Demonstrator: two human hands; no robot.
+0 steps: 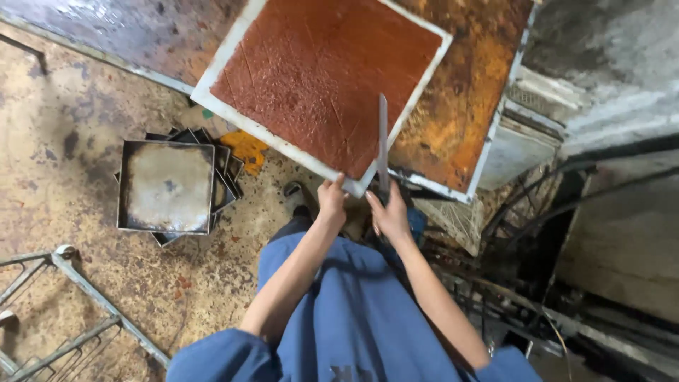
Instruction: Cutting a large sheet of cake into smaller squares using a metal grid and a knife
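A square white-rimmed tray [212, 85] filled with a flat reddish-brown slab [318, 71] lies on a rusty metal table. Faint scored lines cross the slab. My left hand [331, 198] grips the tray's near corner. My right hand [389, 212] is closed on the handle of a long flat knife [382, 138], whose blade points away from me over the slab's near right part. Blue sleeves and a blue garment cover my arms and body below.
The rusty orange table [467, 92] has a worn white edge on the right. On the stained floor at left sits a stack of empty square metal trays [168, 185]. A metal rack frame [85, 311] lies bottom left. Dark pipes and clutter fill the right side.
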